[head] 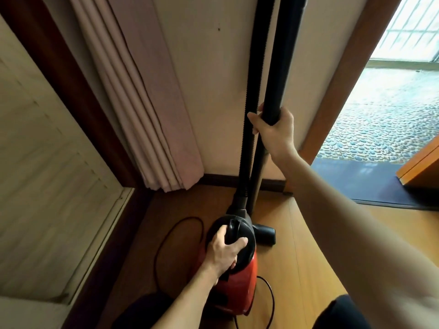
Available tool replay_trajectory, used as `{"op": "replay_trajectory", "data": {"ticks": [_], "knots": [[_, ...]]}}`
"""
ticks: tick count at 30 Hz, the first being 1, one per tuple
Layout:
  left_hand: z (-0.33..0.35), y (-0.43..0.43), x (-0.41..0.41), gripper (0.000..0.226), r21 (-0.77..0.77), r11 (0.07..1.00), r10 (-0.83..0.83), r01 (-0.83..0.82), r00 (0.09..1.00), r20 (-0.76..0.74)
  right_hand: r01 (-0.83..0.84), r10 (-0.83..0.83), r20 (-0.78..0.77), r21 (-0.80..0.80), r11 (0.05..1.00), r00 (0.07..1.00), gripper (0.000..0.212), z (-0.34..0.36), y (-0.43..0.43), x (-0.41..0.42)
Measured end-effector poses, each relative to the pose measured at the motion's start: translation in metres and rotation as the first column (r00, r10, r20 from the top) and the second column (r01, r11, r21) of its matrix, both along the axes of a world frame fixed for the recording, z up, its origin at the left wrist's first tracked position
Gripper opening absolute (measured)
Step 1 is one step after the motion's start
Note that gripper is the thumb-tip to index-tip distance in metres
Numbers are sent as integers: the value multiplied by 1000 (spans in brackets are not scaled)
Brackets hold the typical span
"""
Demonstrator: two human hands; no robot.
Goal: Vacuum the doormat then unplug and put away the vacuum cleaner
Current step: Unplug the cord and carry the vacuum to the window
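Note:
A red and black canister vacuum cleaner (240,279) stands on the wooden floor close to the wall. My left hand (224,251) grips the black carry handle (232,230) on its top. My right hand (275,129) is closed around the black wand (278,67), which stands nearly upright against the wall. A ribbed black hose (250,115) runs up beside the wand. The floor nozzle (264,235) rests on the floor just right of the canister. The black power cord (164,241) loops on the floor to the left and right of the body. A dark doormat (370,179) lies in the doorway.
A folded pale curtain (147,103) hangs at the left of the wall. A louvred cabinet door (47,150) fills the left side. An open doorway at the right leads to a pebble-patterned balcony floor (384,119), with an orange wooden door edge (420,167) beside it.

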State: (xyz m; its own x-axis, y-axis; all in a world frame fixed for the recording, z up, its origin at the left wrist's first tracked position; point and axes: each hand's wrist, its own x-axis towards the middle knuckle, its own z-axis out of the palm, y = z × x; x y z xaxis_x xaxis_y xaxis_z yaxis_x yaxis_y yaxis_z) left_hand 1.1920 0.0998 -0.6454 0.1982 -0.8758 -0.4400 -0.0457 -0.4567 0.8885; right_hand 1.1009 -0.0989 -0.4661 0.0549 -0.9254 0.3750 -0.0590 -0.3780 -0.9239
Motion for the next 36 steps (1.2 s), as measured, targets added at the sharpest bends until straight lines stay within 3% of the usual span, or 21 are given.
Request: {"op": "replay_trajectory", "data": {"ticks": [3,5,12,20,25,31,36], "knots": [[-6,2,3,74,18,1000,-7,7,1000,12,10,-8,-14,119,993,1000,27,-33,2,0],[-9,2,2,79,35,999,0,-1,1000,31,-2,3,-16,112,994,1000,32,-39,1,0],[-7,-11,0,26,44,999,-10,11,1000,-28,-47,47,2,45,998,999,30,-27,-23,-2],[-19,-57,5,22,73,997,21,-20,1000,-12,-81,82,28,-17,997,996,25,-41,-51,6],[-36,-71,-5,35,-9,996,94,-94,982,162,-97,97,-2,32,995,995,19,-70,-60,8],[-38,-81,-11,12,-202,967,202,-155,950,240,-93,90,46,76,993,995,37,-97,-67,13],[-44,-86,-12,50,-226,955,239,-191,949,205,-94,92,46,59,994,995,31,-99,-78,15]]}}
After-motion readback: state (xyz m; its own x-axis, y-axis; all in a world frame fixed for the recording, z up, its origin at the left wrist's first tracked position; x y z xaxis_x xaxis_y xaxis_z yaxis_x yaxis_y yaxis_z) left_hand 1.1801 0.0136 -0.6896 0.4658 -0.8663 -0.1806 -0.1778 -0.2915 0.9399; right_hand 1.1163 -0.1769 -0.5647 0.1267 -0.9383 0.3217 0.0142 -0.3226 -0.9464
